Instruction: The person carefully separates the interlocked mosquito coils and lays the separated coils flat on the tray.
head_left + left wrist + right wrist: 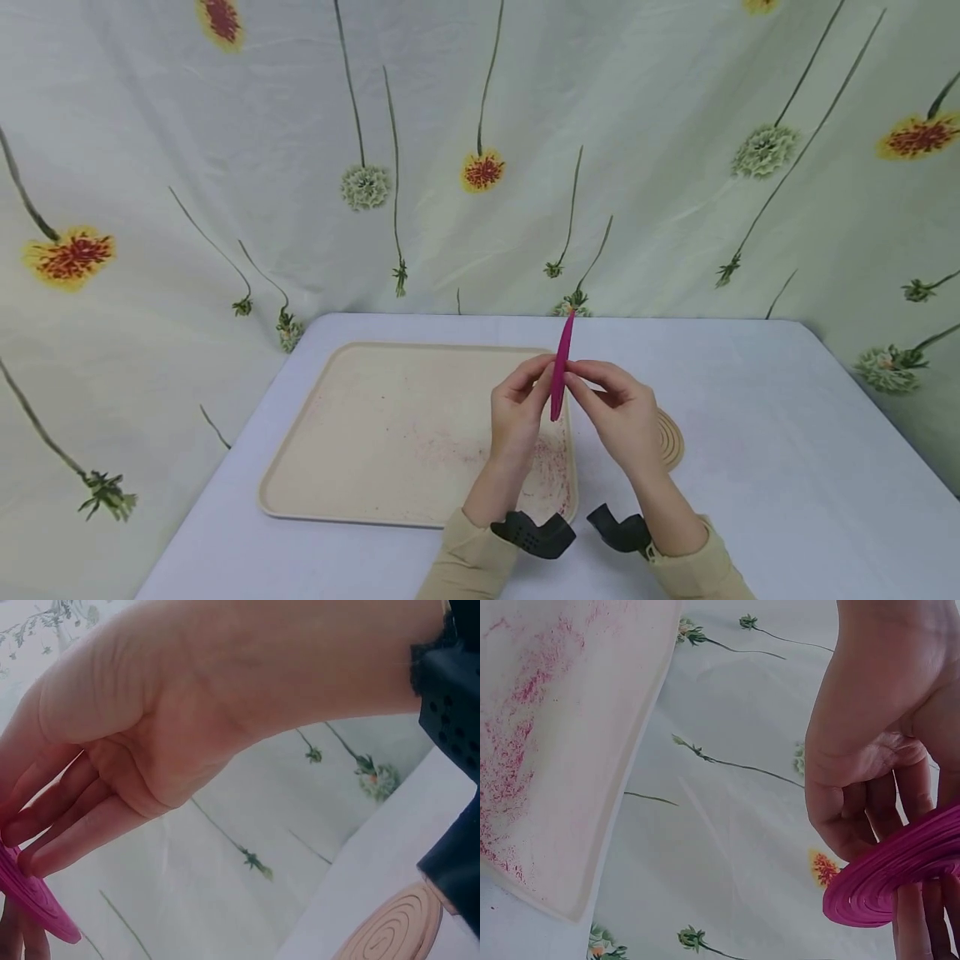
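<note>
A thin magenta disc with spiral grooves (pixel 561 367) is held up edge-on over the tray's right side. My left hand (pixel 516 417) pinches it from the left, thumb and fingers at its face. From the other side my right hand (pixel 624 417) holds it between thumb and fingertips. The right wrist view shows the disc's ringed face (pixel 862 892) with fingers on both sides of it. In the left wrist view only part of the disc (pixel 46 911) shows, at the lower left, beneath the fingertips.
A beige tray (pixel 345 442) lies on the white-covered table (pixel 787 467), with reddish-pink specks towards its right end. Just right of the right hand sits a tan spiral disc (pixel 672 440), partly hidden by that hand. A flower-print cloth (pixel 660 100) hangs behind the table.
</note>
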Action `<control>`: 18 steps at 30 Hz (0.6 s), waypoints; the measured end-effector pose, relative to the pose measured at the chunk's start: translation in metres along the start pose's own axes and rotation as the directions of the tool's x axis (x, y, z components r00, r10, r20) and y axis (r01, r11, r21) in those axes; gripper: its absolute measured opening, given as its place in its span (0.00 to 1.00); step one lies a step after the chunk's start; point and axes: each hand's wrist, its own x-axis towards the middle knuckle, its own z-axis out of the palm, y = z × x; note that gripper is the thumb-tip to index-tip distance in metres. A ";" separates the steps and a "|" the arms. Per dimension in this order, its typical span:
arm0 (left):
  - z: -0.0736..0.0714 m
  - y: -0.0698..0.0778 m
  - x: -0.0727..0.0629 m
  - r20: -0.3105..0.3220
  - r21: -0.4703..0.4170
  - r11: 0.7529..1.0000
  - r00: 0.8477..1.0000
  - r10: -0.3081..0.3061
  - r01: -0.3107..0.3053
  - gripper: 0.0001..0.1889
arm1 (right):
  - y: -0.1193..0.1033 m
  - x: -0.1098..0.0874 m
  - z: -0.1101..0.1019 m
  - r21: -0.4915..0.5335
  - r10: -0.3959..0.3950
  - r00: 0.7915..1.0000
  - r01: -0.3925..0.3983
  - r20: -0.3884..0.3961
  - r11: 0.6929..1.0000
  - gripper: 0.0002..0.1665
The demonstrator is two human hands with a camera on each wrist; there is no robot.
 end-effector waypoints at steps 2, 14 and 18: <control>0.001 0.000 0.000 0.011 -0.005 1.000 1.000 0.010 -0.010 0.14 | 0.000 0.000 0.000 0.002 0.000 1.000 0.000 -0.005 1.000 0.12; 0.000 -0.001 -0.001 0.018 0.063 0.998 1.000 0.012 -0.013 0.14 | 0.001 -0.002 0.002 -0.015 0.002 1.000 -0.002 0.018 1.000 0.13; -0.001 -0.001 -0.001 0.019 0.135 0.990 0.999 0.033 -0.036 0.13 | 0.001 -0.001 0.001 0.001 -0.006 1.000 0.006 0.029 1.000 0.13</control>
